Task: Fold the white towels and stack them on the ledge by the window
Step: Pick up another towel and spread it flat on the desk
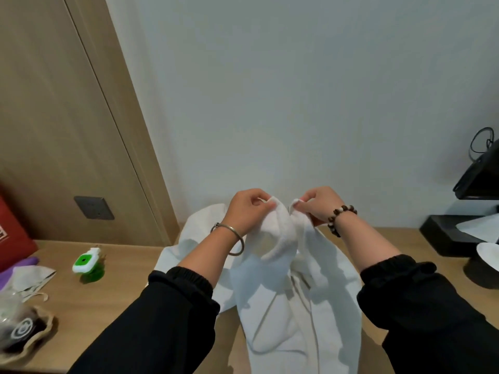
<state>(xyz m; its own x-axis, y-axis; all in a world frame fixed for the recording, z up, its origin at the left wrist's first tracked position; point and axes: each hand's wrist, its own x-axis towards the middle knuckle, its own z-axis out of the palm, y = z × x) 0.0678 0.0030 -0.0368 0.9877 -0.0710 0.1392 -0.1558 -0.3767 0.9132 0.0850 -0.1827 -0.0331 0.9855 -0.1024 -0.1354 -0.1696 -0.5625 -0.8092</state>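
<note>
**Towel held up by its top edge; folding not yet under way**

The white towel [283,292] hangs in front of the person. Its top edge is bunched and lifted, and its lower part trails over the counter [129,287] and out of the bottom of the view. The left grip [248,209] pinches the top edge on the towel's left side. The right grip [320,205] pinches the same edge just beside it, on the towel's right. Both are clenched on cloth with fingers curled, and they nearly touch. More white cloth spreads behind and to the left of the towel's top; whether it belongs to this towel or to a second one cannot be told.

Progress, by judgement, is early. No flat fold shows, no folded stack is in view, and neither window nor ledge appears. Spreading, folding and carrying to the ledge all seem to be left.

Room for moving:
- **Behind the towel:** the pale wall [297,90] stands close, so there is little depth that way.
- **Left of the towel:** wood shows as far as a green-and-white object [86,263]. Farther left lie a dark pouch [24,330] and a red box [13,230].
- **Right of the towel:** a shorter stretch of wood ends at a black tray [445,230] and a white bowl [488,252], with a black device [478,176] above them.

The counter's near edge is hidden by the sleeves. The broadest place to lay the cloth flat appears to be under the towel and to its left.
</note>
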